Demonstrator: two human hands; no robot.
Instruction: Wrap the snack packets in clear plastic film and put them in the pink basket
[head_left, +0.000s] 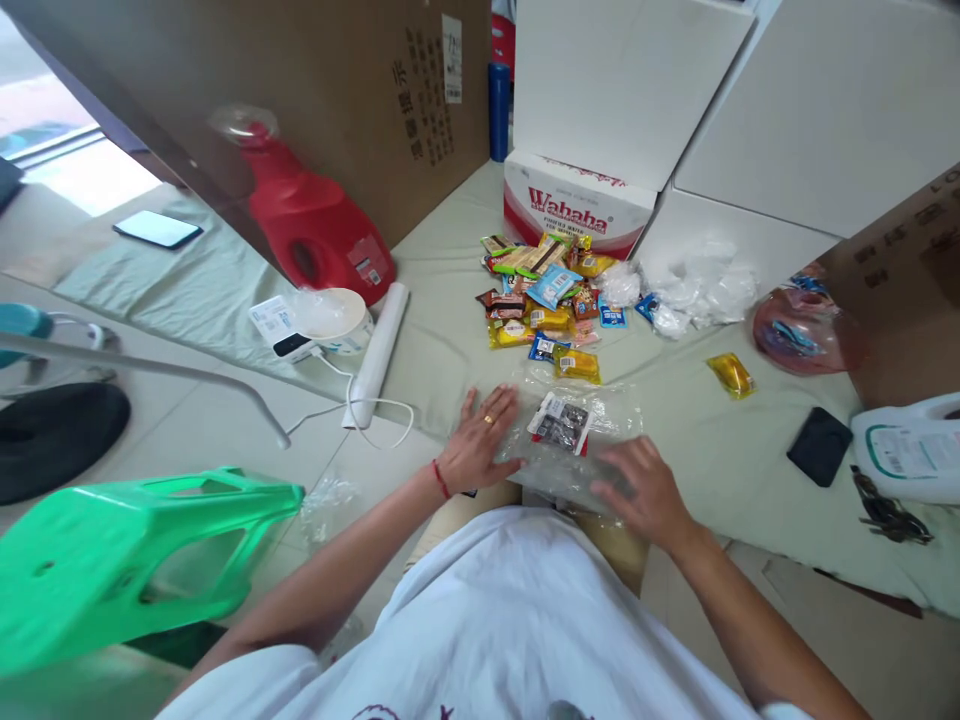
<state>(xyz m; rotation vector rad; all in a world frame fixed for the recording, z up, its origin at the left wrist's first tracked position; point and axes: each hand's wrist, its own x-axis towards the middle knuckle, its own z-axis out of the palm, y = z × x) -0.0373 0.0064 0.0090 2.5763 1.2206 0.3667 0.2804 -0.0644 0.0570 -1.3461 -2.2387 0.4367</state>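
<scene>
A clear plastic bag (pixel 544 462) lies flat at the near edge of the covered surface, in front of my body. On or inside it, I cannot tell which, is a small packet (pixel 562 424) with a white, dark and red print. My left hand (pixel 482 432) rests on the bag's left side, open with its fingers spread. At the right side, my right hand (pixel 645 490) is open over the bag, its fingers stretched out and slightly blurred. Just beyond the bag is a pile of wrapped snacks (pixel 551 285) in yellow, blue, green and brown.
A Wahaba-style water carton (pixel 577 207) stands behind the snacks. Crumpled clear plastic (pixel 701 288), a yellow packet (pixel 731 376) and a black wallet-like object (pixel 820 447) lie right. Left are a red jug (pixel 319 225), a white roll (pixel 379 350) and a green stool (pixel 112 555).
</scene>
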